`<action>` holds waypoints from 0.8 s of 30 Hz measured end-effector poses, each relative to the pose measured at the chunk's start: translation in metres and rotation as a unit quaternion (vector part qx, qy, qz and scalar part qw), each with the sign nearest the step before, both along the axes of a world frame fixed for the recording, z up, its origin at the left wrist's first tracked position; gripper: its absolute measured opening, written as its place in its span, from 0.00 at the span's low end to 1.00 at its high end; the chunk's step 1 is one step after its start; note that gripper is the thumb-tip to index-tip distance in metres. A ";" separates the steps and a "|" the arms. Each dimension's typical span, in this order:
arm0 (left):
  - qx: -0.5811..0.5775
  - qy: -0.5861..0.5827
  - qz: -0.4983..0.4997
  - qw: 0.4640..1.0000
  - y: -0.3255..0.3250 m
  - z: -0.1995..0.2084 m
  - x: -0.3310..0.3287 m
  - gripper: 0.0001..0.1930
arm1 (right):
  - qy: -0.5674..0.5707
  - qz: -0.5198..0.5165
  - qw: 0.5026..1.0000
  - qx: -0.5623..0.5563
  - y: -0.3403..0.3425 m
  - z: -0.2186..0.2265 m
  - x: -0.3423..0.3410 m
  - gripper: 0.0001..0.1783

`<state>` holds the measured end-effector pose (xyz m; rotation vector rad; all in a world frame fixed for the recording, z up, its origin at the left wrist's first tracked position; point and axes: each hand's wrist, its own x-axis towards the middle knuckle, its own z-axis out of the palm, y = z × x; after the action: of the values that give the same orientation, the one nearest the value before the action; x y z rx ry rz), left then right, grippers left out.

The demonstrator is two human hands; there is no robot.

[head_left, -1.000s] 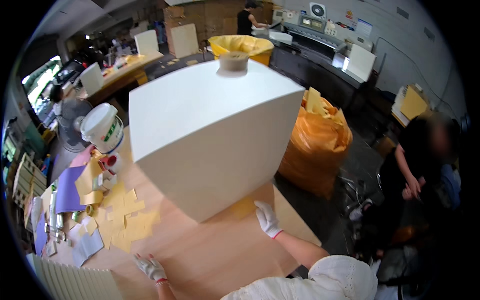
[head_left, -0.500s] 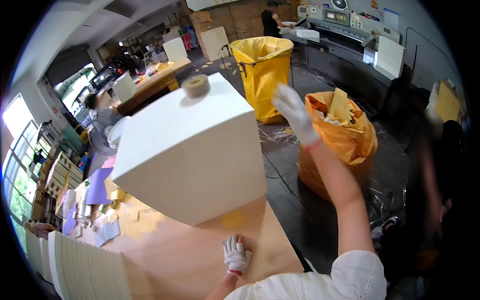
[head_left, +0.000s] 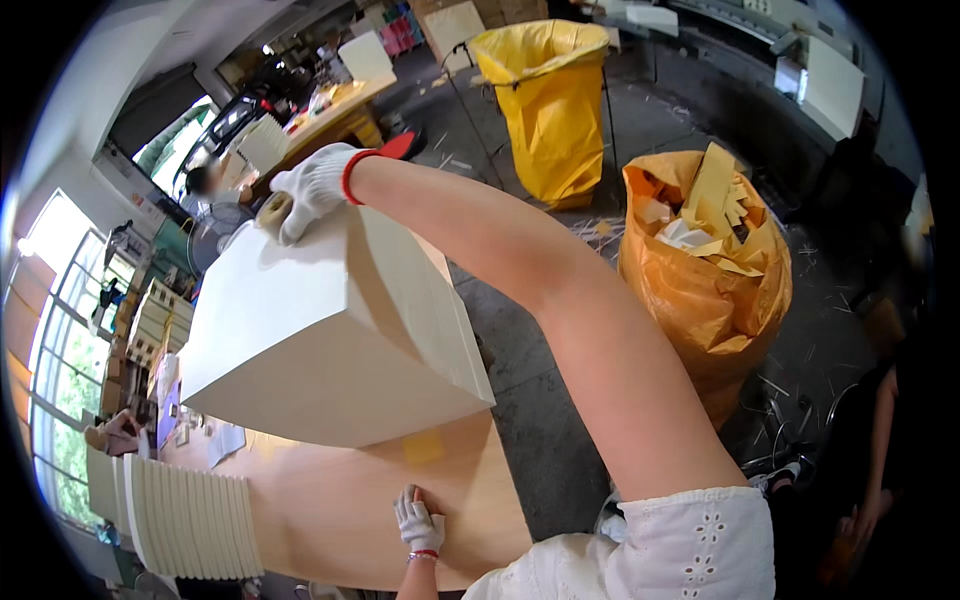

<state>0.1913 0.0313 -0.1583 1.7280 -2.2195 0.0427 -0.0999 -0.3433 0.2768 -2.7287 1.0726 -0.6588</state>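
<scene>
Right hand: my right hand (head_left: 315,187), in a white glove with a red cuff, reaches out across the top of the big stack of cream paper (head_left: 330,335); its fingers curl over the roll of tape (head_left: 272,210) at the stack's far corner, though I cannot tell whether they grip it or only rest on it.
Left hand: my left hand (head_left: 418,520), gloved the same way, lies flat and spread on the counter (head_left: 330,500), just in front of the stack's near corner, holding nothing.
Roll of tape: it sits on top of the stack, at the far corner, partly hidden under my right fingers.
Stack: it stands on the wooden counter, its near corner pointing toward me, with a small yellow slip (head_left: 424,447) on the counter just below that corner.
Left of the stack: a row of upright cream bundles (head_left: 185,515) lines the counter's near left edge.
Right of the stack: on the floor, an orange sack (head_left: 705,300) stuffed with yellow and white paper scraps.
Beyond the stack: a yellow bin liner on a frame (head_left: 550,95), farther off on the floor than the sack.
</scene>
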 end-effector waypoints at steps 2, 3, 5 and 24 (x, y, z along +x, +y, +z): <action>0.022 -0.036 0.052 0.998 0.013 -0.010 0.001 0.31 | -0.013 0.027 1.000 0.001 -0.003 -0.007 0.006 0.47; 0.023 -0.045 0.069 0.996 0.015 -0.012 -0.003 0.31 | -0.030 0.027 0.999 0.005 -0.003 -0.006 0.004 0.46; 0.026 -0.067 0.099 0.992 0.019 -0.014 -0.007 0.31 | -0.002 0.055 0.998 0.037 -0.007 0.007 -0.006 0.46; -0.043 0.104 0.437 0.892 -0.031 -0.045 -0.090 0.25 | -0.194 0.070 0.977 0.054 -0.233 -0.129 -0.113 0.52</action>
<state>0.1011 0.0007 -0.2036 2.3880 -1.1244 0.1518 -0.2130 -0.5761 0.1481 -2.4153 0.7904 -1.0205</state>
